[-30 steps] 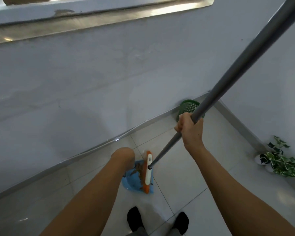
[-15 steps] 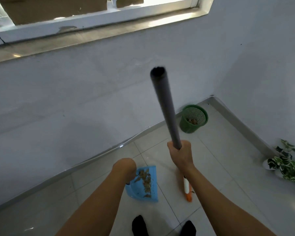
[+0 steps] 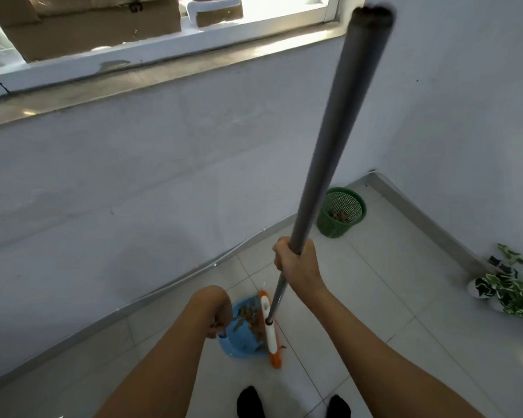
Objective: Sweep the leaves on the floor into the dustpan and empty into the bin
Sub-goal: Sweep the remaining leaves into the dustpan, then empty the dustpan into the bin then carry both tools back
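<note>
— Head camera: what have the hands got?
— The right hand has its fingers wrapped round the broom handle. The left hand curls its fingers on the rear of the dustpan.
— And the leaves?
— In the dustpan, on the floor, with the broom head at its mouth. The green bin stands in the corner.

- A pale bluish-white wall is seen ahead, met at a corner by a second wall on the right.
- A window with a white frame is set high in the wall ahead; brown shapes are seen through it, too unclear to be named.
- A long sill is set beneath it, and daylight is caught along its right part.
- The floor is laid with light, glossy tiles.
- A grey skirting is fitted along the foot of both walls.
- A green-and-white leafy plant in a white pot is stood on the floor by the right wall.
</note>
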`<state>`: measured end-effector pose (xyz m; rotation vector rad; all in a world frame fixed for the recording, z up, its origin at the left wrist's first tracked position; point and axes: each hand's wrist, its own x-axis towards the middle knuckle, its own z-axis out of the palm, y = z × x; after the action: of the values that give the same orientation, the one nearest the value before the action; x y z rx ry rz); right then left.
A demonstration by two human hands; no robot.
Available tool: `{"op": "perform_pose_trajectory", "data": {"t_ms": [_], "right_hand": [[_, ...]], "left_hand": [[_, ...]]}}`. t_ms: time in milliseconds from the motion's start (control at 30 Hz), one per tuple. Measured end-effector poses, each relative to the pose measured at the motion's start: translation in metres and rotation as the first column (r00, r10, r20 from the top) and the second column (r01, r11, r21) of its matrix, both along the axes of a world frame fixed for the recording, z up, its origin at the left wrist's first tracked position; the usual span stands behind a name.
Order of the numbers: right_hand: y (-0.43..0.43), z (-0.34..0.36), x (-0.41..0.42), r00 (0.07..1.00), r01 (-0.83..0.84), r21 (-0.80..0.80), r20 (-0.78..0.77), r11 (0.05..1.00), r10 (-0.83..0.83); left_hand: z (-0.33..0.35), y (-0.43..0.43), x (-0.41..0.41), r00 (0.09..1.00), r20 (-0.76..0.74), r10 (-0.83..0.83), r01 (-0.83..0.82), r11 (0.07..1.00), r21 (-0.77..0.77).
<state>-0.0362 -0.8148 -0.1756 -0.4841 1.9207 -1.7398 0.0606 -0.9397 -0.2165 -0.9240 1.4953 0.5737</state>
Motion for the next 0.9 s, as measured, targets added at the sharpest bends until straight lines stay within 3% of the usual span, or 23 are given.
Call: {"op": "perform_pose_trajectory", "data": {"t_ms": [133, 300, 467, 900], "right_hand": [[0.017, 0.024, -0.023, 0.999, 0.039, -0.052, 0.001, 0.998, -0.039], [0.045, 0.04, -0.045, 0.996, 0.093, -0.114, 0.018, 0.989, -0.091], [0.075, 0.032, -0.058, 0.991, 0.126, -0.062, -0.031, 0.99, -0.128], [0.159, 0.019, -0.106, 0.984, 0.149, 0.093, -0.108, 0.984, -0.139]], "left_hand": [[-0.008, 0.0, 0.0, 0.993, -0.073, 0.093, -0.095, 0.995, -0.03], [-0.023, 0.007, 0.008, 0.972, -0.054, 0.23, -0.232, 0.973, -0.015], [-0.044, 0.027, 0.03, 0.959, -0.068, 0.274, -0.276, 0.961, -0.027], [-0.016, 0.086, 0.026, 0.832, -0.16, 0.531, -0.529, 0.847, 0.055]]}}
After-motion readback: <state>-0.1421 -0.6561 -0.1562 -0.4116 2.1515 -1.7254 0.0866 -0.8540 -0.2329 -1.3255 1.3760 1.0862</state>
